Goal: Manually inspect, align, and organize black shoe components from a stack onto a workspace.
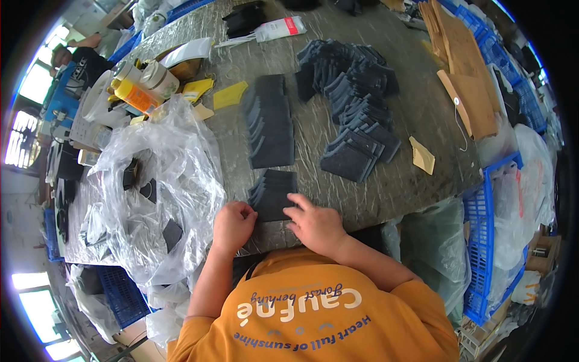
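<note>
Directly in front of me lies a short overlapping stack of dark blue-grey fabric pieces, fanned out along its left side. My left hand is closed, its thumb and fingertips pinched at the near left corner of the top piece. At the right edge of the same stack rests my right hand, with thumb and fingers apart, touching the fabric. Just beyond is a longer overlapped row of similar pieces. To its right, a large curving heap of dark pieces spreads over the table.
Crumpled clear plastic with dark scraps covers the left side. Behind it stand an orange bottle and yellow pieces. A cream scrap and brown cardboard lie right. A blue crate borders the table. Another person sits far left.
</note>
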The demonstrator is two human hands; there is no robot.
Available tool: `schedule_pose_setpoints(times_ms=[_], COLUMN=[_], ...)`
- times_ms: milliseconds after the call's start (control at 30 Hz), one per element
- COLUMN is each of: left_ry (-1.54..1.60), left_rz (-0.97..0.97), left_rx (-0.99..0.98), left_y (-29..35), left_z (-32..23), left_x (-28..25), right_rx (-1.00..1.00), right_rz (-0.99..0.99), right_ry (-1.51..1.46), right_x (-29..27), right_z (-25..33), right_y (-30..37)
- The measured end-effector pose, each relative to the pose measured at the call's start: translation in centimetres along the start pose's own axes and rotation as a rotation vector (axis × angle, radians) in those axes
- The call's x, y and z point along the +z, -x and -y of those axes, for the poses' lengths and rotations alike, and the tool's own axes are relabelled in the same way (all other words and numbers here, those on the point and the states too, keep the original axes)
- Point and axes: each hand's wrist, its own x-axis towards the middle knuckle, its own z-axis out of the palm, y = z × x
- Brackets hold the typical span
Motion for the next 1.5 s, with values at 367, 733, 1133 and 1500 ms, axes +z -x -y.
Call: schedule_pose_setpoints(times_ms=[367,733,1133,1500], left_ry=[0.484,0.244,0.568,0.262], left_rz=[-0.034,-0.117,0.102,-0.052], left_rx=[0.038,0.682,0.581,0.675], left_y=[0.3,-0.1,0.5,-0.4], left_z=[-1.2,-5.4,-4.5,-6.3], left_x=[0.7,1.5,2.6,-2.1], right_rx=[0.369,0.047,0.139,0.157], right_rz=[-0.498,-0.037,0.085,0.087], right_ry=[-0.285,-0.573,-0.865,-1.175], right_x=[-6.3,-1.9,-2.1,-0.9], right_z=[-5.2,1.9,2.3,-0.3], right_y=[-1.8,-1.7,-1.5,-1.3])
